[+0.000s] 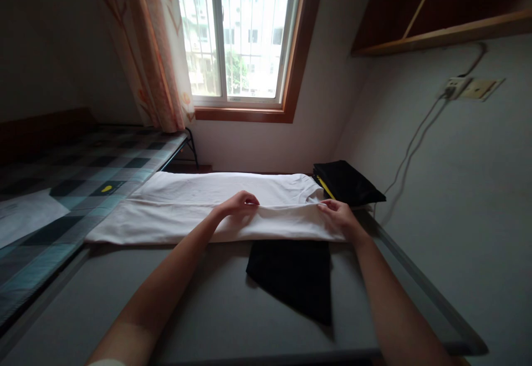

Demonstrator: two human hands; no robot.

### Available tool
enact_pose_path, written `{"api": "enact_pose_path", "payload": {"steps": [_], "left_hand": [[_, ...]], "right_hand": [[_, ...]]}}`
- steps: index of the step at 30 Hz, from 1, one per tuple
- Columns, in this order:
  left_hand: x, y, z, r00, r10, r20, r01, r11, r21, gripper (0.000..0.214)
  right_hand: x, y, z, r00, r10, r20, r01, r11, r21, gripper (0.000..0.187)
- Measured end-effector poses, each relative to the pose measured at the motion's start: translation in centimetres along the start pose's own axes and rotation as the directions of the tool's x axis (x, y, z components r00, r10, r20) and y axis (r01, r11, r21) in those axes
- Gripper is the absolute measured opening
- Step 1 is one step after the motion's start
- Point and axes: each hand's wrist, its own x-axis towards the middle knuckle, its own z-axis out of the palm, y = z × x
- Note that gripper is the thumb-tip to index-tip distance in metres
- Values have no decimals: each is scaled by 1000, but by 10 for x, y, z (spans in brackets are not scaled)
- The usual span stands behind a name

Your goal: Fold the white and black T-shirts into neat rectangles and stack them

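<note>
A white shirt (174, 219) lies flat and long across the grey table-like surface, its near part folded over in a band. My left hand (240, 204) is closed in a pinch on the fold's upper edge, near the middle of the cloth. Toward the right end, my right hand (336, 213) pinches that same edge between thumb and fingers. The cloth is drawn slightly taut between the two hands. From beneath the shirt's near edge, a black sleeve-shaped piece of cloth (295, 277) sticks out toward me; where it joins is hidden.
Folded black cloth with a yellow strip (349, 183) lies at the back right by the wall. On the left stands a bed with a checked cover (124, 150) and a white sheet (29, 216) on it. A cable (415, 133) hangs from a wall socket. Curtain and window are behind.
</note>
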Motion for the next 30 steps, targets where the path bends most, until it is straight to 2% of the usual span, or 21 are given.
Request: {"api": "enact_pose_path", "payload": {"steps": [3, 7, 9, 11, 14, 19, 24, 27, 30], "left_hand": [[-1, 3, 0, 999, -35, -39, 34, 999, -42, 29], [-1, 7, -1, 985, -165, -57, 158, 981, -111, 37], [1, 8, -1, 966, -247, -73, 245, 969, -33, 37], [3, 10, 1, 943, -312, -113, 322, 943, 88, 33], [5, 13, 8, 920, -347, -181, 380, 903, 202, 27], [1, 24, 13, 905, -352, -238, 413, 861, 298, 26], [-3, 31, 13, 906, -343, -249, 414, 842, 345, 27], [-4, 31, 15, 918, -260, -300, 371, 828, 419, 22], [-4, 33, 21, 933, -107, -343, 280, 816, 506, 18]], "right_hand": [[1, -3, 3, 998, 21, -54, -13, 990, 143, 60], [3, 0, 6, 994, 90, -62, -75, 975, 211, 57], [4, 4, 7, 989, 136, -51, -126, 978, 166, 50], [4, 7, 8, 986, 140, -86, -135, 989, 65, 41], [3, 10, 10, 985, 49, -167, -65, 993, -96, 31], [3, 7, 12, 986, -53, -156, 4, 955, -297, 29], [2, 7, 17, 975, -90, -202, -22, 870, -493, 29], [0, 9, 21, 978, -61, -199, -73, 795, -602, 24], [-3, 11, 24, 976, -81, -201, -74, 747, -660, 21]]}}
